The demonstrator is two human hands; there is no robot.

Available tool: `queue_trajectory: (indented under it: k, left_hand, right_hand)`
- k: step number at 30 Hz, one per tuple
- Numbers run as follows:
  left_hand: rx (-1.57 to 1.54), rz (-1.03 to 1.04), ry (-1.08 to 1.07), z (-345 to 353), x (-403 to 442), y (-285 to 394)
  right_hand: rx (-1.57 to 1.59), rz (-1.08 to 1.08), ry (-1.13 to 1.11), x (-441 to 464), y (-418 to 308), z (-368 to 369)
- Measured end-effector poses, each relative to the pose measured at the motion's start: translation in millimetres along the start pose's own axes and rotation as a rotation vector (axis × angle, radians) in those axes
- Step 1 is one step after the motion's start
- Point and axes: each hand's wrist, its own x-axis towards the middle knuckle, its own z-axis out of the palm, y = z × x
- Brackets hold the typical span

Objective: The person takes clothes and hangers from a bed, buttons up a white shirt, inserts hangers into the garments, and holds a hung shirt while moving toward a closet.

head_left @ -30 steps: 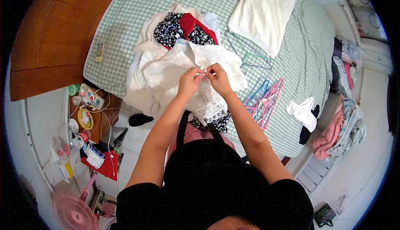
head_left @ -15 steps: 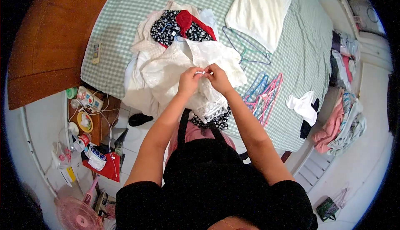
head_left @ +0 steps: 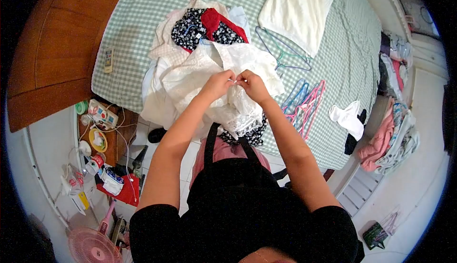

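A white blouse [head_left: 190, 75] with a lacy hem lies spread at the bed's near edge. My left hand [head_left: 219, 84] pinches the front edge of this blouse near its middle. Close beside it, my right hand [head_left: 252, 84] pinches the same front, fingertips almost meeting those of the left. Whatever small part sits between the fingertips is too small to make out. Beyond the blouse is a black floral garment with red trim [head_left: 209, 25], lying on pale clothes. More black floral cloth [head_left: 257, 136] hangs below the lacy hem.
A green checked bedsheet [head_left: 138, 25] covers the bed. To the right are several pink and blue hangers [head_left: 312, 108], two more hangers [head_left: 285, 53], a cream garment [head_left: 297, 15] and a white cloth [head_left: 346, 119]. A remote [head_left: 109, 60] lies left. A pink fan [head_left: 95, 246] stands lower left.
Both hands stay at the blouse front, and the fingertips have shifted slightly. My left hand has turned a little, its back more upward. The whole view has moved slightly.
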Motion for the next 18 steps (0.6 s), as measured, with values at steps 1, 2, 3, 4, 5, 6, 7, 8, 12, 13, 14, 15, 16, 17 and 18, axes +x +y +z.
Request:
queue_trajectory:
  k: [1,2,3,4,5,6,7,8,12,13,14,15,16,17,18]
  left_hand:
    - [-0.001,-0.001,-0.003,-2,2,0]
    - [0.037,0.005,-0.025,-4,3,1]
    - [0.075,0.013,-0.047,-4,4,2]
    - [0.073,0.014,-0.051,-5,5,4]
    - [0.092,-0.025,-0.065,-6,7,7]
    - [0.112,-0.064,-0.078,-7,8,9]
    - [0.111,-0.062,-0.080,-5,9,8]
    - [0.074,-0.084,-0.032,-2,9,7]
    - [-0.064,-0.178,0.061,11,9,2]
    - [-0.064,-0.178,0.058,14,8,0]
    - [-0.109,-0.220,0.087,19,7,-1]
    - [-0.154,-0.261,0.115,23,5,-2]
    - [-0.155,-0.260,0.111,25,4,-3]
    - [-0.197,-0.278,0.092,26,2,-6]
    - [-0.239,-0.298,0.073,26,1,-9]
  right_hand:
    - [0.000,-0.001,-0.046,1,-1,-2]
    - [0.001,0.004,-0.044,2,-2,-3]
    - [0.005,-0.018,-0.063,2,-2,-4]
    - [0.009,-0.041,-0.081,3,-2,-5]
    - [0.008,-0.038,-0.078,3,-2,-6]
    - [-0.010,-0.052,-0.067,4,-3,-7]
    - [-0.027,-0.068,-0.056,4,-2,-7]
    - [-0.027,-0.067,-0.055,5,-1,-7]
    - [-0.093,-0.076,-0.015,7,3,-4]
    - [-0.129,-0.085,-0.017,7,5,-4]
    - [-0.129,-0.081,-0.015,6,6,-3]
    - [-0.157,-0.108,-0.041,6,7,-2]
    - [-0.185,-0.135,-0.068,5,8,-2]
    - [-0.185,-0.132,-0.066,4,9,-2]
    - [-0.197,-0.148,-0.101,3,10,-2]
